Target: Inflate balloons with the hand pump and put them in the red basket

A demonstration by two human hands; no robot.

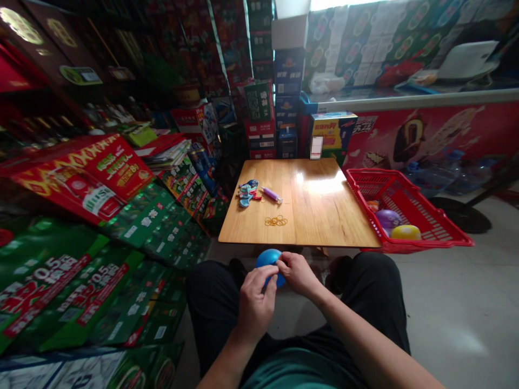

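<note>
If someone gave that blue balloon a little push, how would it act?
The blue balloon is likely light for its size, since it looks puffed out. Its rounded shape suggests it might roll if loose, though the left hand and right hand are on it. Its smooth, swollen skin probably feels springy.

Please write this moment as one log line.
left hand: at blue balloon; right hand: at blue balloon; table: rubber bands, purple pump

The balloon (267, 258) in my fingers (259, 275) is bright blue, my trousers (214, 289) black, my shirt (298, 370) dark green; the table (316, 216) shows honey-brown wood grain, the rubber bands (279, 221) are amber, the pump (271, 194) mostly purple, the basket (430, 245) red.
</note>
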